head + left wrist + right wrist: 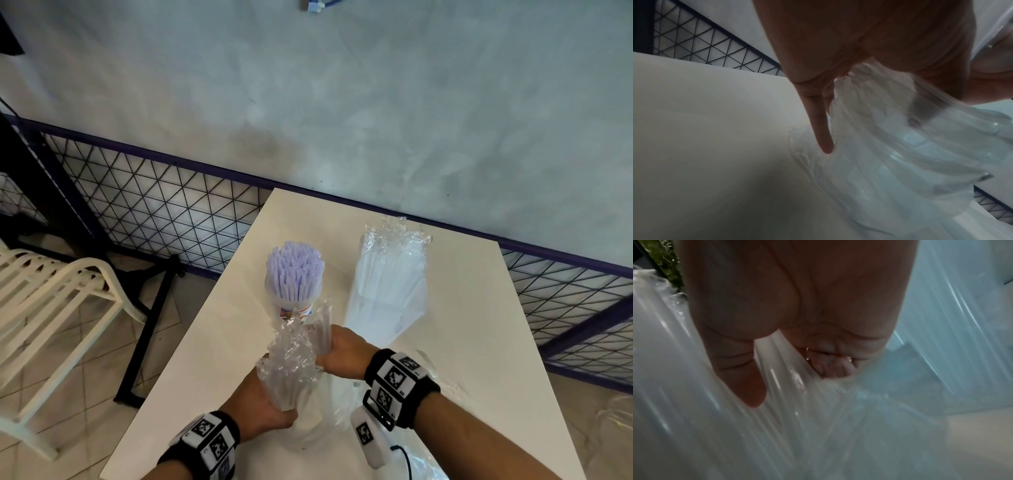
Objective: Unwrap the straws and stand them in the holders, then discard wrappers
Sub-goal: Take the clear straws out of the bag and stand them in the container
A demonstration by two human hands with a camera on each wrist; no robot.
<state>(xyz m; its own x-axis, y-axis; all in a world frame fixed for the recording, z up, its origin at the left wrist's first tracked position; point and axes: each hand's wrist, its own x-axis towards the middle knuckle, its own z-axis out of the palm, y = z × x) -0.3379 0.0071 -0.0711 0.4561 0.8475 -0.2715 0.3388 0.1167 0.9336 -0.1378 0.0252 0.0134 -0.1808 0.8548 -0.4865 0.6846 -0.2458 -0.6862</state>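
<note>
A clear cup holder (295, 310) stands mid-table, packed with upright pale lilac straws (294, 270). Just in front of it my left hand (263, 411) grips the lower part of a crinkled clear wrapper (291, 366) with translucent straws inside. In the left wrist view the little finger (823, 129) points down beside that wrapper (900, 154). My right hand (342, 356) is curled round a small bunch of clear straws (323, 330) rising from the wrapper. Its curled fingers (830, 365) are sunk in shiny plastic (777, 426). A second wrapped straw pack (390, 277) stands behind.
The white table (479, 325) ends at a black mesh fence (154, 212) and a grey wall. Loose clear plastic (428, 455) lies under my right forearm. A white plastic chair (51, 294) and a black frame leg (147, 342) stand left of the table.
</note>
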